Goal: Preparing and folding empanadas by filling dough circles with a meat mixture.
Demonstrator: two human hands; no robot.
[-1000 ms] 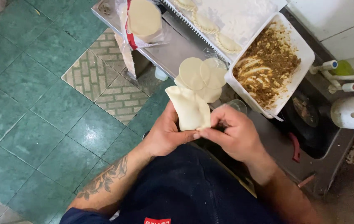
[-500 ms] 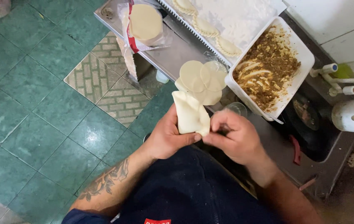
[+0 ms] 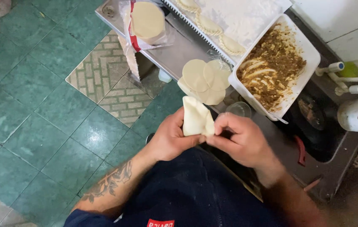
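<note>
Pastry (image 3: pixel 195 118), folded and pale, stands with its long axis upright between both hands in front of the body, cradled from the left by the left hand (image 3: pixel 171 138) while the right hand (image 3: pixel 239 141) pinches its lower right edge.
</note>
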